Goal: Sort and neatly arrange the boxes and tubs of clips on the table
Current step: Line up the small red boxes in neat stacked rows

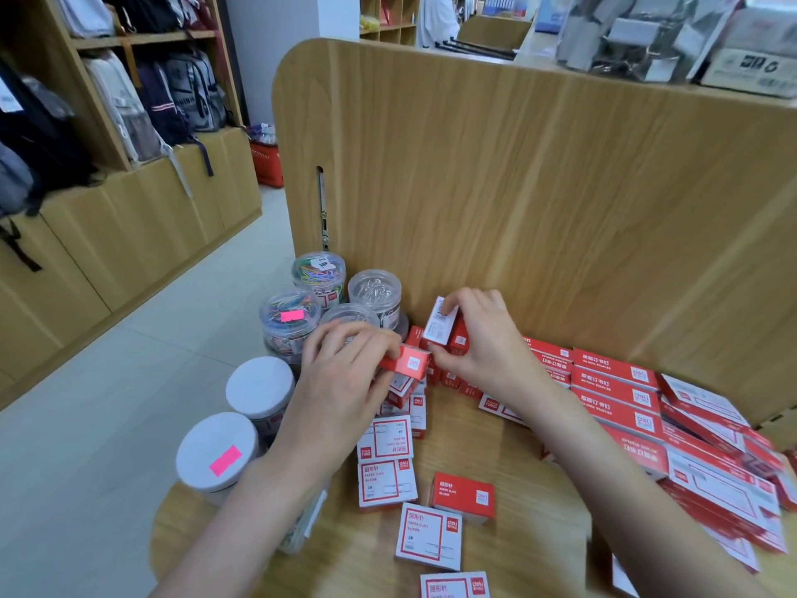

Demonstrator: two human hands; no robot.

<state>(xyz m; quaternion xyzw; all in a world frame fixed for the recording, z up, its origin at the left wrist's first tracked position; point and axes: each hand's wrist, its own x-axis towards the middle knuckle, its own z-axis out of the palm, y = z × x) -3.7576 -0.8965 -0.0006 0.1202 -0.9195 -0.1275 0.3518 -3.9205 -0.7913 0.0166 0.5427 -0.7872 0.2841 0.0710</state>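
Head view looks down on two bare hands working at the back of a rounded wood-grain table (509, 446). Left hand (340, 381) pinches a small red cardboard box (407, 363) between thumb and curled fingers, its end face showing a white "deli" logo. Right hand (483, 343) grips a second small box (440, 323), tilted up on end, white barcode panel facing out, thumb below and fingers over the top; it touches the red boxes beneath it.

Under both hands lies a jumble of small red-and-white boxes (401, 397). Nearer, four flat white boxes with red borders (387, 483) read "PAPER CLIPS", and a red one (463, 496) carries the same words. To the right, long red cartons (614, 392) printed "STAPLES" with the deli logo lie in overlapping rows, their near end blurred.

Left of the hands stand clear round plastic tubs: two hold multicoloured paper clips (290, 323), one with a pink sticker on its lid, and two hold silver clips (374, 291). Closer, two white-lidded tubs (218, 453) stand at the table edge, the nearer with a pink sticker. An upright wood-grain panel (539, 187) backs the table.
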